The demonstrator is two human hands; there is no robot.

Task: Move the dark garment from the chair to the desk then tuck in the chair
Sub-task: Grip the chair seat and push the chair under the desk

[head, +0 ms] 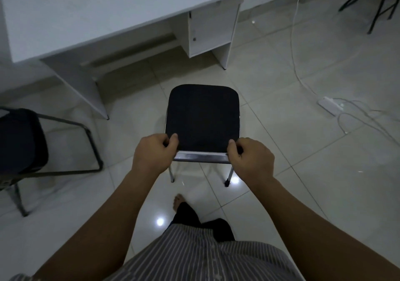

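A chair [203,116] with a black padded seat and a chrome frame stands on the tiled floor in front of me, facing the white desk [91,14]. My left hand [154,153] grips the chair's near left corner. My right hand [251,159] grips its near right corner. Both hands are closed around the top of the chrome back frame. The seat is bare. No dark garment shows on the chair or on the visible part of the desk top.
A second dark chair [21,142] with a metal frame stands at the left. A white power strip [330,105] with cables lies on the floor to the right. Black metal legs [376,3] stand at the far right. The desk's kneehole is ahead left of the chair.
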